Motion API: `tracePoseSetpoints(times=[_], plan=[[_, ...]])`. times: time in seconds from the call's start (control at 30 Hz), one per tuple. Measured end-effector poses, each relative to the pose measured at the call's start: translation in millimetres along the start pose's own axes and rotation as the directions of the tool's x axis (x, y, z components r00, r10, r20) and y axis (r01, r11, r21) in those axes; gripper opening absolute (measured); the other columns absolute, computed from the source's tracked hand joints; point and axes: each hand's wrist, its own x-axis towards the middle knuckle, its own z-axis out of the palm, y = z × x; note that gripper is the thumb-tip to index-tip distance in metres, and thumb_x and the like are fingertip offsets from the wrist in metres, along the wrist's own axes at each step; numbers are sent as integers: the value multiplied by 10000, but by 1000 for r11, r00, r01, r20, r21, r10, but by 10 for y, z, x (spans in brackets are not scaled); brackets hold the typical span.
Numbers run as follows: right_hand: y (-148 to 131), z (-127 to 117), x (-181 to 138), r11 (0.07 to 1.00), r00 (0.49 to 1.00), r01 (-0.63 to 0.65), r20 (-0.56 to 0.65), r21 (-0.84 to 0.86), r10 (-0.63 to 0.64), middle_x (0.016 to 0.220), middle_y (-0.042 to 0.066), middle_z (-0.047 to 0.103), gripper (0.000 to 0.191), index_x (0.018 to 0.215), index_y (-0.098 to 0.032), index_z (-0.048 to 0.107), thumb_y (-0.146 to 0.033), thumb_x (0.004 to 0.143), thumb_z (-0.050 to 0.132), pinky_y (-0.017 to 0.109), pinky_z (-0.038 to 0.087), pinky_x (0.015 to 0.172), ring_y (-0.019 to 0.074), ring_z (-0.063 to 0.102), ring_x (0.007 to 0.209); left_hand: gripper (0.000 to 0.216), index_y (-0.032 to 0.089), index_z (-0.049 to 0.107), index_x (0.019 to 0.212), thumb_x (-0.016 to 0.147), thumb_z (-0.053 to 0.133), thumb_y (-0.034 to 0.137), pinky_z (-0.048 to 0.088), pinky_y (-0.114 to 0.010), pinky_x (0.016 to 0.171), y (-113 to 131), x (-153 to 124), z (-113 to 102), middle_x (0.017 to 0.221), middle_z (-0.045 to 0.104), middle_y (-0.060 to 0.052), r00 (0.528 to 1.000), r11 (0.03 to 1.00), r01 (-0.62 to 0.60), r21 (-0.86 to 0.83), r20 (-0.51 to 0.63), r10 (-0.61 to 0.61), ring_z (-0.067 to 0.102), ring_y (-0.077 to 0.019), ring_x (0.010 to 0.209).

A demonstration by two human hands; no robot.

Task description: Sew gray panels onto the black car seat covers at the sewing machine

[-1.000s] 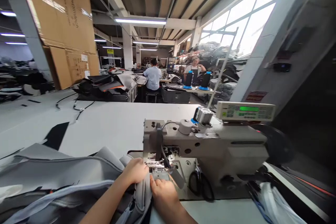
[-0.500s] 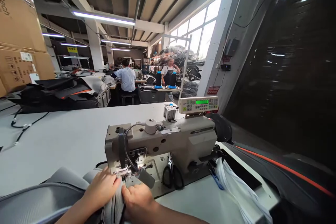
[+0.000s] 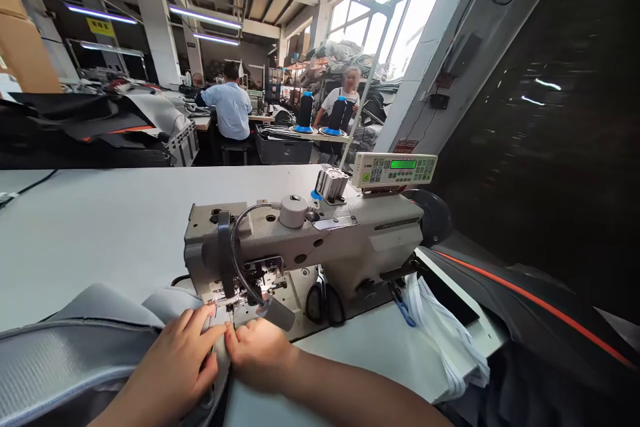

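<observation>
A beige industrial sewing machine stands on the white table. Grey fabric lies in front of its needle area. My left hand lies flat on the fabric's folded edge, fingers stretched toward the needle. My right hand presses the same edge from the right, fingers curled and pinched on the fabric just below the presser foot. The two hands almost touch.
Black scissors lie on the machine bed. White strips hang at the table's right edge, dark fabric with an orange stripe beyond. A control panel and thread cones stand behind. Two people work at the back.
The view has swung right and tipped down. Both hands stay on the grey fabric at the needle; my left hand's fingers now lie flatter and further forward.
</observation>
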Motion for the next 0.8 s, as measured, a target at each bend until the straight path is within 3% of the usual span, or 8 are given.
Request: tracePoseSetpoints(times=[0.17, 0.37, 0.6, 0.8], plan=[[14, -76, 9, 997, 994, -34, 106, 72, 26, 693, 56, 647, 294, 1072, -20, 582, -183, 830, 540, 255, 440, 511, 146, 585, 576, 291, 235, 697, 927, 829, 426, 192, 460, -442, 825, 135, 113, -217, 1078, 609, -108, 997, 1000, 22, 7, 68, -22, 544, -300, 1014], [-28, -64, -31, 978, 980, -111, 181, 177, 79, 730, 108, 654, 310, 1140, 13, 556, -60, 856, 457, 271, 450, 553, 180, 628, 655, 244, 211, 660, 944, 838, 440, 210, 454, -415, 764, 339, 202, -345, 1013, 564, -114, 965, 984, 147, 98, 206, -165, 556, -280, 896], [-83, -84, -108, 992, 992, -64, 114, 107, 52, 676, 94, 620, 323, 1136, 25, 582, -53, 862, 430, 272, 398, 510, 164, 588, 601, 236, 169, 654, 937, 841, 448, 233, 449, -390, 721, 450, 219, -376, 1007, 537, -132, 927, 967, 200, 159, 289, -240, 540, -284, 901], [-148, -65, -181, 993, 998, -61, 14, 105, 60, 625, 68, 567, 345, 1131, 16, 597, -42, 873, 377, 290, 324, 481, 160, 533, 550, 355, 238, 601, 1168, 841, 461, 235, 443, -385, 725, 426, 216, -328, 1046, 524, -117, 935, 965, 171, 197, 277, -222, 537, -277, 895]])
